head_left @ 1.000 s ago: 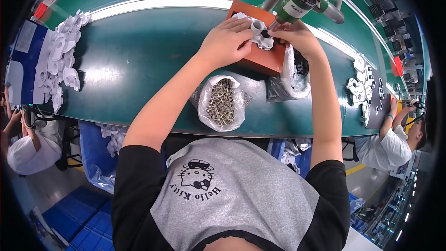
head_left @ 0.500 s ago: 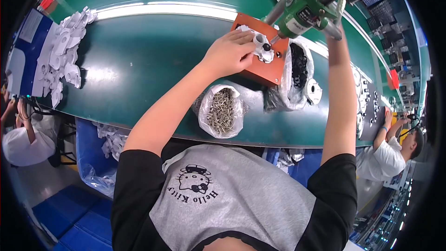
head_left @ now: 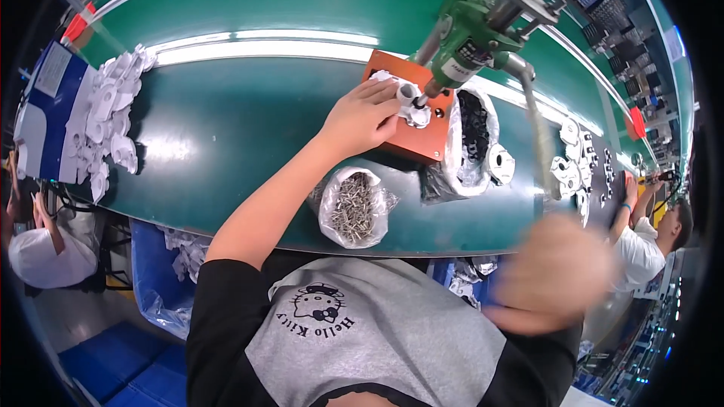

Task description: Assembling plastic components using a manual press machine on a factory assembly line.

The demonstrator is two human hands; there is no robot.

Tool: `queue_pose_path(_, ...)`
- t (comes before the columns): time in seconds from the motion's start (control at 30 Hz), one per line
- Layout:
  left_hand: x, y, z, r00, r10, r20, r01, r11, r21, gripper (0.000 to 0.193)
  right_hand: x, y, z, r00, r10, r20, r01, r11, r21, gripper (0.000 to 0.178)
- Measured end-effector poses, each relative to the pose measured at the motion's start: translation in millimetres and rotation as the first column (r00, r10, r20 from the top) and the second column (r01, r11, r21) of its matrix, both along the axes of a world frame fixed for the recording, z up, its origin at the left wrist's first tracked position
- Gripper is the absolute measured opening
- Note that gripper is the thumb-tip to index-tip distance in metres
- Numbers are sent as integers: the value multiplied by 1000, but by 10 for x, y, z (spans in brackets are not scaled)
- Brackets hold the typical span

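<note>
Left hand: my left hand (head_left: pixel 360 117) presses its fingers closed around the white part (head_left: pixel 408 99), pinning it on the orange block (head_left: pixel 407 124).
Right hand: my right hand (head_left: pixel 554 271) is a blur low to the right of the orange block, well apart from it; I cannot tell if it is open or closed, or if it holds anything.
White part: seated on top of the orange block, its round opening facing up, just under the driver tip.
Green driver: the green driver (head_left: pixel 471 34) hangs above the orange block, tilted, its tip at the part's opening; whether it touches I cannot tell.
Doing it well: I should keep my fingertips off the opening, press the part flat so it cannot turn, and get the tip straight over the hole before any push.
Screws: the bag of screws (head_left: pixel 353 207) sits on the near side of the orange block, by my forearm.
Black pieces: a clear bag (head_left: pixel 469 143) of them lies just right of the orange block.
Risk: I judge a slanted tip could slip off toward my fingers.
</note>
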State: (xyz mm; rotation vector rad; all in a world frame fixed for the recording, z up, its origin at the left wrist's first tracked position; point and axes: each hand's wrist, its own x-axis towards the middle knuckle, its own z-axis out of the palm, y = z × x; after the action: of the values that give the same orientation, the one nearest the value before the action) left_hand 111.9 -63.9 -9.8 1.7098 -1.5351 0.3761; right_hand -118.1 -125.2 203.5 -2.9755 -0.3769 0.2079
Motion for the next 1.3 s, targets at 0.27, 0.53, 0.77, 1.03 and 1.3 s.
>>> queue_pose_path(0.27, 1, -66, 2, 1000, 10, -26, -8, 997, 79, 14, 20, -316, -35, 953, 235, -191, -208, 967, 149, 38)
queue_pose_path(0.53, -16, -178, 69, 998, -65, -26, 67, 995, 69, 18, 0, -198, -160, 927, 208, -313, -205, 978, 44, 35)
queue_pose_path(0.77, 129, 41, 16, 975, 92, -201, -51, 979, 200, 38, 207, -583, 30, 917, 325, 230, -357, 415, 837, 39)
queue_pose_path(1.03, 181, -468, 298, 971, -51, 232, 13, 987, 162, 40, 644, -2142, 398, 811, -472, 347, -410, -35, 911, 70)
queue_pose_path(1.3, 743, -294, 562, 871, 415, -263, -339, 895, 290, 45, 835, -2334, -760, 720, -683, -128, -40, -225, 974, 44)
